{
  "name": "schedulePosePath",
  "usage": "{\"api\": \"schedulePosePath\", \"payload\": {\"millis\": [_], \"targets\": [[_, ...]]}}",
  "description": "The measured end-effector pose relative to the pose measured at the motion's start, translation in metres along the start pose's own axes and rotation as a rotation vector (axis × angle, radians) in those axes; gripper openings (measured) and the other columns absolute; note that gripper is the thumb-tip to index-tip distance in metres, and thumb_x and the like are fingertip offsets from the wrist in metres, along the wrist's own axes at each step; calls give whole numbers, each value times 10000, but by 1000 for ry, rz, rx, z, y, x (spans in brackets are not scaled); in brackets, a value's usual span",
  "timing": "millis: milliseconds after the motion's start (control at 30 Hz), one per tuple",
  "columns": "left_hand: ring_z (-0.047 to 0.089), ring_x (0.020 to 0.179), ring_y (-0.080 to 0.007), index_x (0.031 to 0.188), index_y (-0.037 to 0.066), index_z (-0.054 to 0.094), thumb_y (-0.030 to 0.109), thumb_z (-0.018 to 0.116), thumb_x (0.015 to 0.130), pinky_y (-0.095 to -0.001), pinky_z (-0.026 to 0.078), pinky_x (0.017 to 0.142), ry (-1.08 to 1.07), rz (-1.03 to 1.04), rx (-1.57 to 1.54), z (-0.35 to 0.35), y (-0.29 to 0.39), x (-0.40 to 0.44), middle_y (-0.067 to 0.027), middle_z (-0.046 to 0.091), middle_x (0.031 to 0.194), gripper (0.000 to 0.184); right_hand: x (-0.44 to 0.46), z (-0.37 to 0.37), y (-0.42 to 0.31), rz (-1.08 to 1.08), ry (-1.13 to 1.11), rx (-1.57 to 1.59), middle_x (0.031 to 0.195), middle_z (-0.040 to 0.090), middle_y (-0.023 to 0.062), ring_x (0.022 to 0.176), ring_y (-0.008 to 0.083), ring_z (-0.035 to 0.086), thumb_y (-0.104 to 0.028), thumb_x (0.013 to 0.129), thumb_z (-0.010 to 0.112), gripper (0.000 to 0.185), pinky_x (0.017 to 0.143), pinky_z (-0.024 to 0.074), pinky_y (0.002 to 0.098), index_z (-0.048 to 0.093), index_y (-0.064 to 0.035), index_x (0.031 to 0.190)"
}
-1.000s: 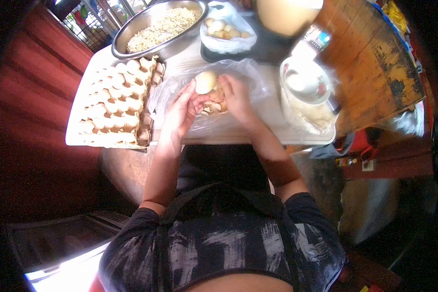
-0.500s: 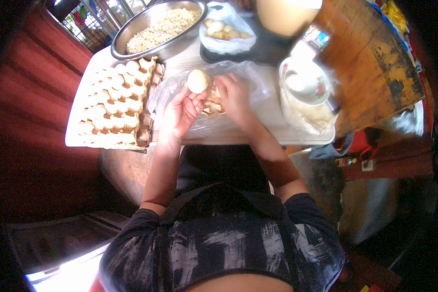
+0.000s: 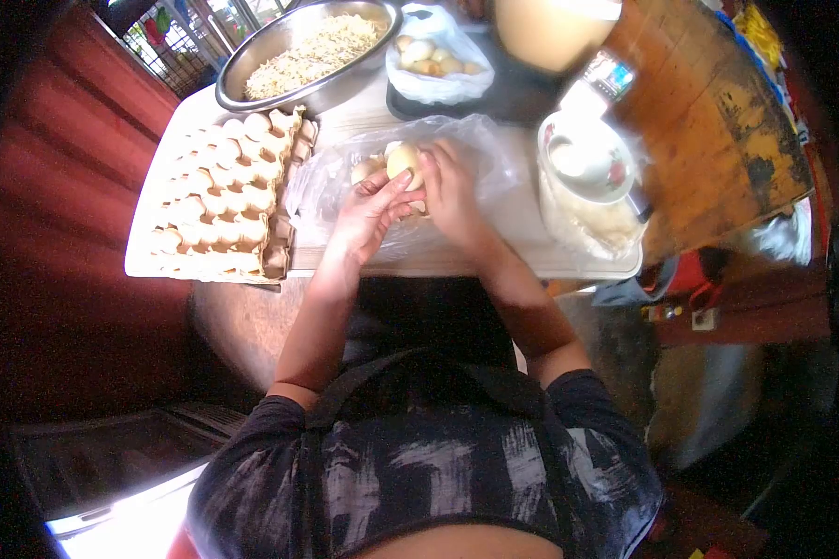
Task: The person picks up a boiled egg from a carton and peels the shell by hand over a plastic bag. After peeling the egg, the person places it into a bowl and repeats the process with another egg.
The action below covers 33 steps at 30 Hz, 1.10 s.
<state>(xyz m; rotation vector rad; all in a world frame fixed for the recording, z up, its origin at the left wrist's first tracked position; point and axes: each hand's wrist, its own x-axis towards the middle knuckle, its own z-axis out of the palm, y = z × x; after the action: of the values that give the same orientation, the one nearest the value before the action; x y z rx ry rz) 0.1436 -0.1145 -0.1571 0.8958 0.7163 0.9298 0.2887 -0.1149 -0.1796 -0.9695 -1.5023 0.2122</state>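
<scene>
A pale egg (image 3: 403, 163) is gripped between the thumb and fingers of my left hand (image 3: 373, 207). From the other side my right hand (image 3: 449, 191) has its curled fingers against the same egg. Just left of the egg shows a rounded brownish piece (image 3: 367, 170), which may be another egg or shell. Below both hands lies a clear plastic bag (image 3: 322, 191), spread over the white table (image 3: 522, 238). Most of the broken shell on the bag is hidden by my hands.
Stacked egg trays (image 3: 224, 210) with several eggs stand at the left. Behind are a steel basin (image 3: 238, 88) full of shell fragments and a plastic bag of eggs (image 3: 438, 88). A floral bowl (image 3: 611, 177) sits on a plastic bag at the right, near a phone-like device (image 3: 613, 76).
My left hand has turned and brought the egg right, up to my right hand. A rounded brownish piece now shows left of it. My right hand has barely shifted.
</scene>
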Motion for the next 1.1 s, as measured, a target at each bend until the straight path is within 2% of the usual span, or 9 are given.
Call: {"api": "schedulePosePath", "payload": {"millis": [200, 367, 533, 700, 800, 867, 1000, 1067, 1100], "targets": [[661, 861, -180, 1142, 28, 540, 213, 633, 887, -220, 517, 655, -29, 69, 4, 0, 0, -1, -90, 643, 1003, 328, 1, -2, 0, 165, 15, 112, 877, 532, 193, 795, 365, 522, -160, 943, 446, 229, 722, 423, 429, 563, 35, 914], [655, 840, -181, 1151, 17, 530, 319, 606, 901, -236, 505, 662, -30, 8, -91, 3, 10, -5, -98, 639, 999, 398, 5, -6, -8, -114, -24, -21, 860, 533, 170, 791, 332, 527, -103, 910, 503, 151, 710, 429, 404, 569, 32, 915], [645, 819, -157, 1151, 31, 540, 377, 529, 936, -228, 511, 681, 13, 37, 68, 3, 12, -5, -87, 642, 1013, 408, 2, -2, -7, -76, 25, 45, 845, 534, 168, 771, 333, 530, -109, 901, 523, 147, 691, 432, 402, 572, 30, 907], [652, 808, -152, 1140, 26, 532, 372, 609, 891, -227, 493, 665, 54, 17, 52, 2, 15, -5, -85, 650, 974, 433, 3, -6, 3, 98, 75, 15, 835, 534, 168, 755, 338, 534, -113, 901, 528, 150, 682, 433, 410, 581, 28, 907], [653, 798, -149, 1112, 35, 549, 356, 617, 889, -228, 498, 678, 57, 44, 40, 4, 18, -5, -80, 653, 972, 396, 3, -2, 9, 0, 7, -170, 857, 547, 168, 772, 345, 537, -118, 903, 526, 155, 684, 438, 406, 595, 19, 925], [653, 793, -149, 1094, 42, 562, 334, 623, 890, -230, 502, 689, 56, 68, 25, 6, 18, -5, -78, 653, 973, 361, 5, 3, 9, -153, 116, -150, 879, 570, 170, 794, 356, 548, -132, 897, 535, 165, 706, 443, 415, 604, 4, 959], [653, 814, -148, 1054, 61, 589, 251, 634, 890, -244, 514, 724, 104, 157, 42, 12, 13, -4, -63, 651, 963, 255, 6, -6, -12, -177, 75, -188, 907, 586, 171, 833, 364, 559, -156, 902, 529, 189, 745, 441, 427, 601, -3, 985], [655, 822, -151, 1044, 63, 595, 226, 637, 889, -249, 518, 728, 101, 168, 56, 11, 10, -3, -61, 651, 956, 229, 2, -4, -10, 7, -44, -32, 907, 586, 179, 854, 370, 563, -164, 914, 504, 202, 766, 432, 438, 583, 5, 991], [663, 828, -175, 1058, 39, 586, 222, 620, 898, -258, 536, 724, 98, 156, 110, 9, 9, -2, -73, 651, 965, 245, 0, -2, -6, 7, -43, -33, 907, 586, 179, 854, 370, 563, -164, 914, 504, 202, 766, 432, 438, 583, 5, 991]]}}
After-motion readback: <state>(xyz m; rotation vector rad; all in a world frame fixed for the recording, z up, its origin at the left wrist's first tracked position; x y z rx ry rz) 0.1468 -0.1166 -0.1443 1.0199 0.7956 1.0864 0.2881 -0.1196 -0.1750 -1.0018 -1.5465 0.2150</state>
